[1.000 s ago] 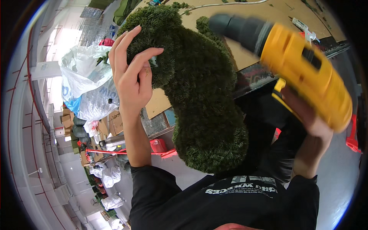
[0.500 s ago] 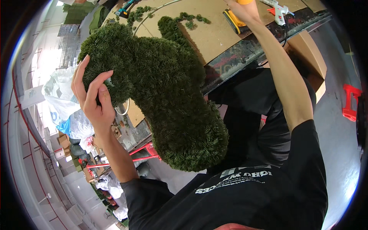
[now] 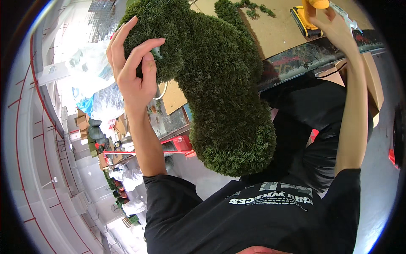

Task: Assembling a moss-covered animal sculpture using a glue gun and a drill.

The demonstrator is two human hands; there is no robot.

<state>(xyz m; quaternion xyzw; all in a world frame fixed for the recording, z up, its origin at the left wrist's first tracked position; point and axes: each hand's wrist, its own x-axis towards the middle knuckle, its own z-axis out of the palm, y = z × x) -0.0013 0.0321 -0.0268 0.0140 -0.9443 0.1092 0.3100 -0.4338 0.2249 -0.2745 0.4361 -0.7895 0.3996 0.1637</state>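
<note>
A large, curved shape covered in dark green artificial foliage (image 3: 224, 97) stands in front of me, its rounded lower end over my lap. My left hand (image 3: 135, 76) lies against the upper left part, fingers bent round its edge. A small pale green-white piece (image 3: 157, 52) shows beside the index finger and thumb; whether they grip it is unclear. At the upper right, my right hand (image 3: 336, 31) has its fingers closed round a yellow rounded thing (image 3: 319, 3), cut off by the picture's upper edge. Close to that hand sits a yellow-and-black battery-like block (image 3: 305, 21).
Loose green sprigs (image 3: 256, 12) lie on the brown tabletop (image 3: 275, 36). Behind my right hand is a whitish glue gun (image 3: 344, 17), partly hidden. A cardboard box (image 3: 372, 80) stands right of the table, plastic bags (image 3: 95, 72) at left. A red-framed object (image 3: 177, 144) is below.
The view has shifted, so the green shape and table appear farther right and higher. My right hand has come a little nearer with the yellow thing. My left hand keeps its place on the foliage.
</note>
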